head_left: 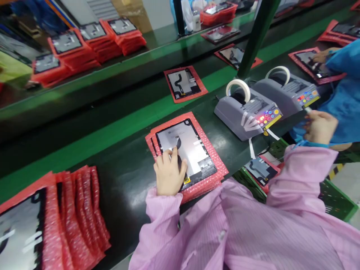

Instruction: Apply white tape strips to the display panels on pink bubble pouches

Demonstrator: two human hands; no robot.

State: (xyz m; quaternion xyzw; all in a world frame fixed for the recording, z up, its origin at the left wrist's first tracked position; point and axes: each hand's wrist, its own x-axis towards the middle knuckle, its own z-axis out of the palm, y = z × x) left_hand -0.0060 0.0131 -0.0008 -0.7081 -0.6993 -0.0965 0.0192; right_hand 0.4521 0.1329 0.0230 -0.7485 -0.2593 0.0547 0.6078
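Touching glossy panel [197,152]: left hand [169,173]; bubbly wrap [202,186] beneath

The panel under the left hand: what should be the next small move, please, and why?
Probably draw the right hand toward the panel: it seems to pinch a small pale strip beside a tape dispenser, while the left hand rests on the panel.

Set along a dark worktop [126,210] in a workshop-like room.
Striped by a green band [135,122], bordered on the far side by a raised green-edged shelf [156,39], and crossed at right by a dark green post [257,37]. Backed at far left by a pale slatted panel [102,8] beside brown cardboard [133,15]. Floored in grey [353,172] at right, with yellow-and-black striped tape [336,171]. Lit with pale glare [139,198] across the near surface.
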